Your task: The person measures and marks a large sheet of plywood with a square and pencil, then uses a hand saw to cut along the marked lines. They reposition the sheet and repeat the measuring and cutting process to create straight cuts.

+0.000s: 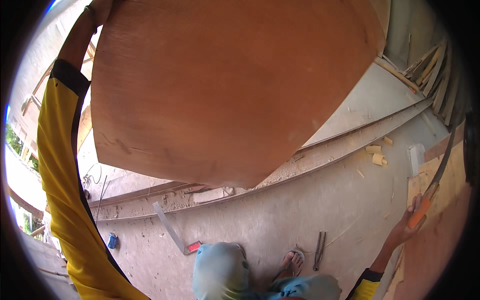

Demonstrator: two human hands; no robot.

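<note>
A large reddish-brown plywood sheet point(225, 95) rises tilted in front of me, its lower corner over a long channel on the floor. My left hand point(101, 11) is raised at the sheet's upper left edge and grips it there; its fingers are mostly hidden. On the right, my right hand point(404, 227) is closed round the orange handle of a handsaw point(442, 165), whose long dark blade points up and away, seen nearly edge-on. That hand is beside a stack of pale boards point(427, 255), well apart from the sheet.
A long metal channel point(340, 145) holding debris crosses the floor. Nearer lie a red-handled try square point(171, 230), pincers point(320, 251) and a small blue roll or can point(113, 241). Wood offcuts point(378, 159) lie to the right. Wooden strips point(440, 82) are heaped at the far right.
</note>
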